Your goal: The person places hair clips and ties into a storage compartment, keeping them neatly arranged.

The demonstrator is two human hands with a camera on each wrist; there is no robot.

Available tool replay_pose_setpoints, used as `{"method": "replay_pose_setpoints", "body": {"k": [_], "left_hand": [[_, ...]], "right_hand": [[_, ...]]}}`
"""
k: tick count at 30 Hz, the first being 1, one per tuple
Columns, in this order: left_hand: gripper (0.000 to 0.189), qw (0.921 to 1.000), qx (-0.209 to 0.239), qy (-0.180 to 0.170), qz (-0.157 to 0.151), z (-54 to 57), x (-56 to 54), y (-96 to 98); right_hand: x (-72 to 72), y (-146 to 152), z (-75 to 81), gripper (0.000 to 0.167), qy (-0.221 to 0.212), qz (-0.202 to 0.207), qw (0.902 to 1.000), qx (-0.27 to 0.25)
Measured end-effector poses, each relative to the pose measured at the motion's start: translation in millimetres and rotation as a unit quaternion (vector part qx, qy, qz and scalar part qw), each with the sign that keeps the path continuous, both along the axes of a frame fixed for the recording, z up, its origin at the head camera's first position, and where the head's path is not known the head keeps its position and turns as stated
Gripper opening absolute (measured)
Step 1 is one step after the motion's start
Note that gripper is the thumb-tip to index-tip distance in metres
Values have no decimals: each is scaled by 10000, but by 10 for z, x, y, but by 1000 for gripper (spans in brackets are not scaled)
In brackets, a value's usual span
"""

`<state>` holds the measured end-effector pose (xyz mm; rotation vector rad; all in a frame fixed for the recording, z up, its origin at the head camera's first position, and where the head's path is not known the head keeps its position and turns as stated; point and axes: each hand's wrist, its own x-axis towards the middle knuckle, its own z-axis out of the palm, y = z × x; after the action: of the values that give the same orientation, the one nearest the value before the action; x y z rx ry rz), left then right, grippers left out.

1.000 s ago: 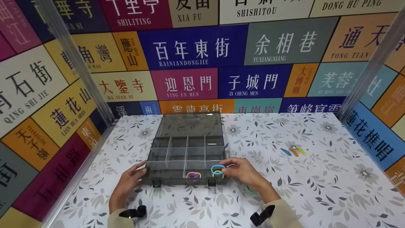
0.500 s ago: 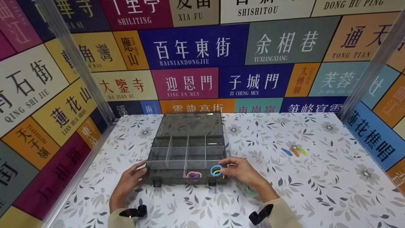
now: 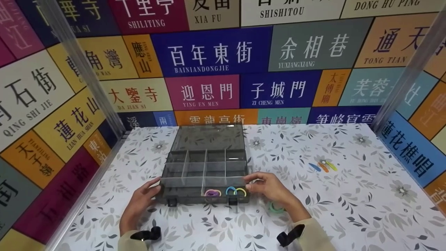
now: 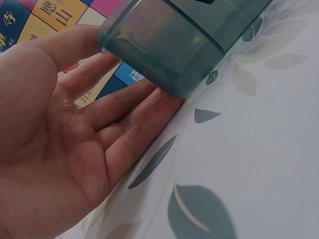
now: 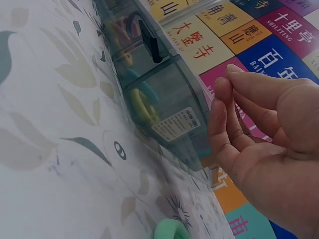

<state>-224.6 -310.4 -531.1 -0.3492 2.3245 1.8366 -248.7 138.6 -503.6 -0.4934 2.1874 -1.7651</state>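
Note:
A smoky see-through compartment box (image 3: pixel 181 190) lies with its lid raised at the back. In its front right compartment are a blue hair tie (image 3: pixel 230 190) and a yellow hair tie (image 3: pixel 240 192). Purple and pale hair ties (image 3: pixel 213 193) lie to their left, past a divider. My left hand (image 3: pixel 143 197) touches the box's left side with thumb and fingertips, fingers fairly straight. Beside the right front corner, my right hand (image 3: pixel 270 190) holds nothing, its fingers loosely bent. Under the right wrist, partly hidden, lies a green hair tie (image 3: pixel 276 207), also in the right wrist view.
Blue, orange and yellow-green hair clips (image 3: pixel 324 167) lie on the flower-patterned table (image 3: pixel 348 209) to the right. Walls covered in coloured signs (image 3: pixel 212 52) stand behind and at both sides, with clear posts at the corners.
The blue and yellow hair ties, earlier held at the right fingertips, have dropped into the front right compartment. My right hand has let go of them; my left hand stays at the box's side.

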Motion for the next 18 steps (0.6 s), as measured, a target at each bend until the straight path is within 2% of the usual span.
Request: {"method": "replay_pose_setpoints", "body": {"k": [5, 14, 18], "left_hand": [[57, 10000, 34, 39, -14, -8, 7, -3], [56, 10000, -51, 78, 26, -21, 7, 0], [56, 9999, -81, 134, -66, -7, 23, 13]], "right_hand": [[14, 56, 77, 39, 97, -111, 9996, 221], [83, 300, 183, 40, 326, 58, 9990, 306], [123, 451, 209, 37, 480, 81, 9982, 340]]}}
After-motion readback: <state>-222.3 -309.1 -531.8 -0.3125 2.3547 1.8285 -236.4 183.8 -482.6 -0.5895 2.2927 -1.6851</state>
